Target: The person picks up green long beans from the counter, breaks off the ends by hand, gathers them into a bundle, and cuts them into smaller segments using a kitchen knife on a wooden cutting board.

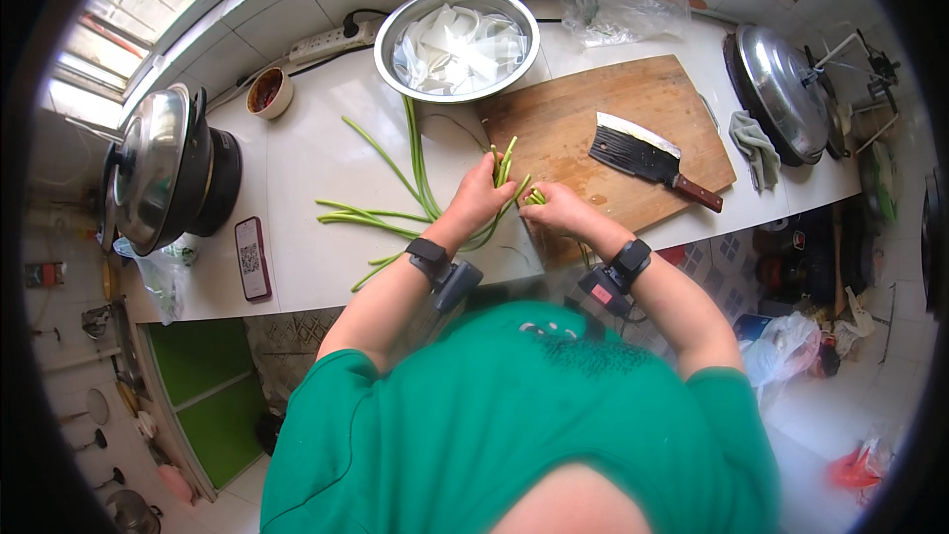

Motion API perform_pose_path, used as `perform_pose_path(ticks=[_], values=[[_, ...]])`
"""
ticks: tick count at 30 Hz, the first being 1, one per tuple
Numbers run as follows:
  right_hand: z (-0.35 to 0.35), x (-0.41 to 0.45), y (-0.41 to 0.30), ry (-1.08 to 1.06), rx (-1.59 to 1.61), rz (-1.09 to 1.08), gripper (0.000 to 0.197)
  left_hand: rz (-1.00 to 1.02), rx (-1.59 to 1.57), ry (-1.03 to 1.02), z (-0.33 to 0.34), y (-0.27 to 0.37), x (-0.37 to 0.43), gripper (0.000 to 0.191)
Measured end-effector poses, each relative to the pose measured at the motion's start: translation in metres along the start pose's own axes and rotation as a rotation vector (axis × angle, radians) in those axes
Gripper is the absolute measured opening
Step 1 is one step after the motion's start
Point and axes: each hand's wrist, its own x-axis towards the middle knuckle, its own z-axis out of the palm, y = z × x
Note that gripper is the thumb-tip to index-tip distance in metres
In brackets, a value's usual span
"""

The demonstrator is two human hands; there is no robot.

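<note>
Several long green stems (419, 163), which look like garlic scapes, lie in a loose fan on the white counter. My left hand (480, 193) grips a bunch of them near one end, at the left edge of the wooden cutting board (630, 89). Close beside it, my right hand (562, 209) holds short green pieces (534, 196) between thumb and fingers, over the board's near left part. A cleaver (637, 152) with a dark blade and brown wooden handle rests flat on the board, right of my hands.
Behind the stems stands a metal basin (457, 93) of pale white pieces. A small bowl of dark red sauce (269, 93), a phone (253, 259) and a lidded pot (159, 163) are at left. A lidded pan (782, 96), grey cloth (755, 148) and clear plastic bag (623, 0) are at right.
</note>
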Motion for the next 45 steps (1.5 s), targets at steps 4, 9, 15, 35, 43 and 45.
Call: perform_pose_path(ticks=[4,9,15,35,43,45], values=[[0.002,0.000,0.004,-0.017,0.006,-0.048,0.024,0.078,0.244,-0.057,-0.001,-0.009,-0.006,0.043],[0.005,-0.001,0.009,-0.023,-0.030,-0.056,0.024,0.229,0.619,0.076,0.003,-0.007,-0.024,0.052],[0.006,0.004,0.016,-0.076,0.014,0.027,0.020,0.176,0.489,-0.012,0.010,-0.012,-0.029,0.050],[-0.028,0.021,0.000,0.121,0.287,-0.224,0.011,0.013,-0.117,-0.176,-0.057,0.025,-0.028,0.040],[-0.030,0.008,-0.044,0.186,-0.077,-0.551,0.013,-0.191,-0.532,-0.300,-0.080,0.048,-0.029,0.039],[-0.030,0.006,-0.045,0.173,-0.136,-0.584,0.014,-0.191,-0.582,-0.310,-0.084,0.051,-0.028,0.039]])
